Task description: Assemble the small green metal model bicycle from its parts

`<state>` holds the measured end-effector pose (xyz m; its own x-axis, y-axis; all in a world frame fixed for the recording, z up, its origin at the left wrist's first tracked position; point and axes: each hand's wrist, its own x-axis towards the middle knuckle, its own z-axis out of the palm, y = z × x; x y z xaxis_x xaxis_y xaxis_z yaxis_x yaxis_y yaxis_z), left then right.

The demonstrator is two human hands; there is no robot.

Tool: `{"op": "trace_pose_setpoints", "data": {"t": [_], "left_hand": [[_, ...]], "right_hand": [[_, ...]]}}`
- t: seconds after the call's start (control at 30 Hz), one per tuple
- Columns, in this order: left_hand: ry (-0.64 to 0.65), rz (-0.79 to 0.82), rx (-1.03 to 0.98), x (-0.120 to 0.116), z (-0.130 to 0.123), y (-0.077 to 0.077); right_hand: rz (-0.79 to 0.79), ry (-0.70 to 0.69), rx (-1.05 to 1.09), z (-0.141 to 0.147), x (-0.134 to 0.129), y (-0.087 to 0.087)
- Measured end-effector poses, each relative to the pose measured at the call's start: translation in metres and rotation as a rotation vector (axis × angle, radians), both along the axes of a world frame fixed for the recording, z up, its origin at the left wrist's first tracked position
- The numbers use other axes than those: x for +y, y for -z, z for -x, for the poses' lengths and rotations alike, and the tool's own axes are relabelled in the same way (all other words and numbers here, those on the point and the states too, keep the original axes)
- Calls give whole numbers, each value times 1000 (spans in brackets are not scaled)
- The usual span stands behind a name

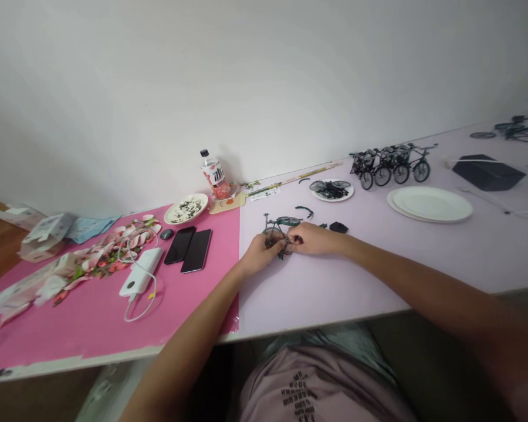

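A small green-and-black model bicycle [271, 224] is between my two hands over the pale part of the table. My left hand [260, 255] is closed on the bicycle near its wheel. Fingers of my right hand [313, 238] are pinched at the bicycle's other side; whether a small part sits between them is hidden. A loose wheel lies just behind my hands. Past my right hand is a small black part [338, 227], and a dark curved strip [305, 210] lies farther back.
Finished model bicycles [391, 165] stand in a row near the wall. A plate of black parts [331, 189] and stacked white plates [435, 204] lie to the right. Leftward are two phones [196, 251], a power bank [141, 271], a bottle [215, 176] and scattered petals [114, 249].
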<state>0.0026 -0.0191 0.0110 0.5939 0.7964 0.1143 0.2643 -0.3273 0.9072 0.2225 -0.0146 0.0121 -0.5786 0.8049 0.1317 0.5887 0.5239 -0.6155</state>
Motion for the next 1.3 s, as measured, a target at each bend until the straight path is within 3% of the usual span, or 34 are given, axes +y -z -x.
{"op": "trace_pose_setpoints", "data": {"t": [0.3,0.8,1.07,1.3], "left_hand": [[-23,37,-77,-1,-3,3],[-272,29,-150,-1,-5,2],[-294,46,-123,-4,-7,-1],[-290,41,-105,-5,-7,-1]], "right_hand": [[24,20,51,2,-4,-3],[-120,97,267,4,-3,-2],[-157,141,395,5,-1,0],[-97,188,470,6,-2,3]]}}
